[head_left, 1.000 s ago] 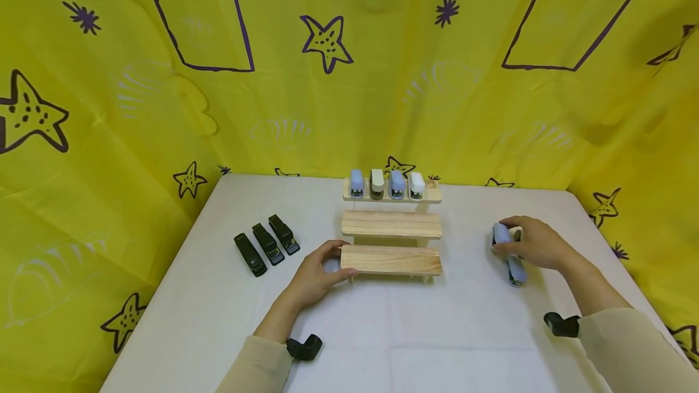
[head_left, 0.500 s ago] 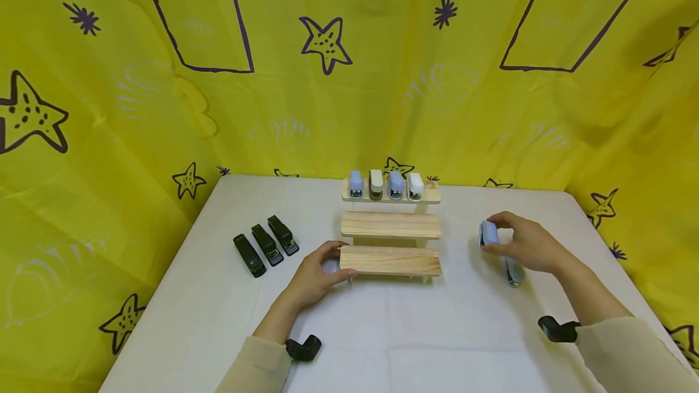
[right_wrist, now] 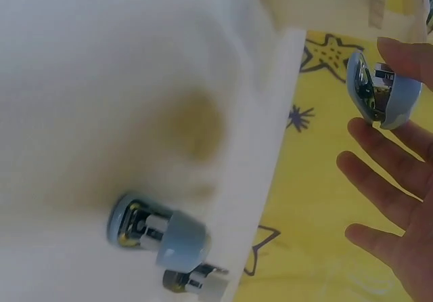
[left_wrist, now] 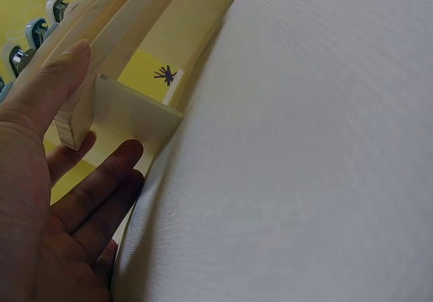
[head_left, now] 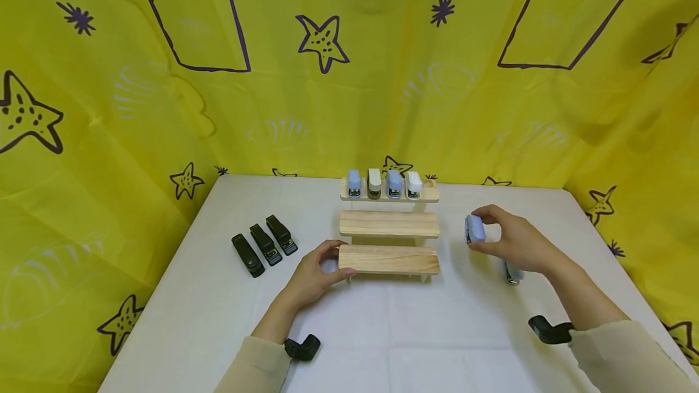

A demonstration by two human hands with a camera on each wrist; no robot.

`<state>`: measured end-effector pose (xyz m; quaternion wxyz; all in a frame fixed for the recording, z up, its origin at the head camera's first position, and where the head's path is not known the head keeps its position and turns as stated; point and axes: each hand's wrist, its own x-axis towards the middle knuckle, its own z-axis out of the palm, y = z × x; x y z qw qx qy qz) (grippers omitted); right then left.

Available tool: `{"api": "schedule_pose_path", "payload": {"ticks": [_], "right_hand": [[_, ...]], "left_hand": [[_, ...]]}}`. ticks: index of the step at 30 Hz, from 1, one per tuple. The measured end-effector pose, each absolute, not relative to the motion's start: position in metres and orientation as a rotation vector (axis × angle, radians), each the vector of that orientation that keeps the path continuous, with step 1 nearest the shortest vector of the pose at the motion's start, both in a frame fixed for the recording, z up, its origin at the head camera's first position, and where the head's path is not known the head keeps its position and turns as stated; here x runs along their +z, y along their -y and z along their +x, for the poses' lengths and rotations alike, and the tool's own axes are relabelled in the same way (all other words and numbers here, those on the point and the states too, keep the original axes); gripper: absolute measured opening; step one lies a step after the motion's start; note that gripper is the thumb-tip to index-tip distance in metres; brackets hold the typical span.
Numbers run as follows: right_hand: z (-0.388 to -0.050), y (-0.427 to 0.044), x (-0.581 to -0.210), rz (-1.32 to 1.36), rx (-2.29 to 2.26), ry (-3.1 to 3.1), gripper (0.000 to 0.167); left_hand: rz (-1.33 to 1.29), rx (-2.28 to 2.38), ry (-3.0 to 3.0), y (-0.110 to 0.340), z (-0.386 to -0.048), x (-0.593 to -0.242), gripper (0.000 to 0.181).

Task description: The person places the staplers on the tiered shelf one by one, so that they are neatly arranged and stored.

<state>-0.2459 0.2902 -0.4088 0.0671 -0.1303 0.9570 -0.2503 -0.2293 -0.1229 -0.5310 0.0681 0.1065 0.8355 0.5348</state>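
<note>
The right hand [head_left: 516,238] pinches a light-blue mini stapler [head_left: 474,229] between thumb and fingertips, raised above the white tabletop [head_left: 448,332], right of the tiered wooden stand [head_left: 389,224]; the left hand [head_left: 312,275] grips the lowest shelf's [head_left: 389,259] left end between thumb and fingers.

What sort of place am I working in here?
Probably a staged tabletop recording booth, not a working office: a patterned yellow curtain surrounds the white table, staplers line a small stand, and both wrists wear black cameras.
</note>
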Motion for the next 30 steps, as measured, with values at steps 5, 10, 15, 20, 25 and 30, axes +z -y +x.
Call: {"api": "schedule_pose_path", "payload": {"ticks": [5, 10, 15, 20, 25, 30], "right_hand": [[-0.241, -0.279, -0.402, -0.427, -0.797, -2.896, 0.069], [-0.238, -0.269, -0.398, -0.467, -0.835, -2.913, 0.068], [-0.236, -0.257, -0.395, -0.508, -0.876, -2.914, 0.068], [-0.235, -0.242, -0.391, -0.529, -0.904, -2.905, 0.068], [-0.237, -0.228, -0.391, -0.565, -0.948, -2.890, 0.067], [-0.238, -0.217, -0.395, -0.567, -0.990, -2.856, 0.066]], "left_hand": [[0.328, 1.618, -2.510, 0.123, -0.230, -0.531, 0.056], [0.326, 1.618, -2.512, 0.123, -0.230, -0.531, 0.056], [0.326, 1.621, -2.510, 0.123, -0.230, -0.532, 0.057], [0.333, 1.628, -2.506, 0.124, -0.230, -0.532, 0.057], [0.334, 1.626, -2.509, 0.124, -0.230, -0.532, 0.057], [0.339, 1.624, -2.513, 0.124, -0.230, -0.532, 0.057]]}}
